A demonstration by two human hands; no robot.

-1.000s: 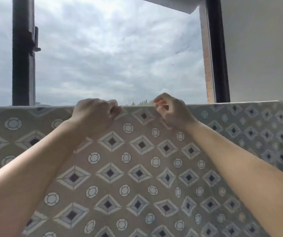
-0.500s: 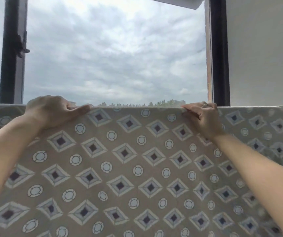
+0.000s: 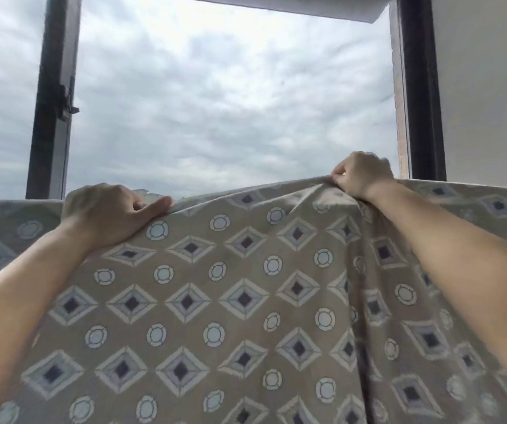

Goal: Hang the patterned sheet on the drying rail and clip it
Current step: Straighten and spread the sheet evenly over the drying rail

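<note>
A beige patterned sheet (image 3: 246,301) with diamonds and circles hangs across the whole width of the view, its top fold at the height of the window sill. The rail beneath the fold is hidden by the cloth. My left hand (image 3: 108,212) lies over the top fold at the left, fingers curled over it and thumb stretched along the edge. My right hand (image 3: 362,177) pinches the fold farther right and holds it raised, so the cloth bunches into creases below it. No clip is in sight.
An open window lies straight behind the sheet, with a dark frame post (image 3: 53,96) at the left and another dark frame post (image 3: 420,87) at the right. A pale wall (image 3: 491,87) fills the right side. Cloudy sky shows beyond.
My hands have moved apart along the top fold. The right hand has closed on the cloth and lifted it, making a peak and creases where the edge was flat.
</note>
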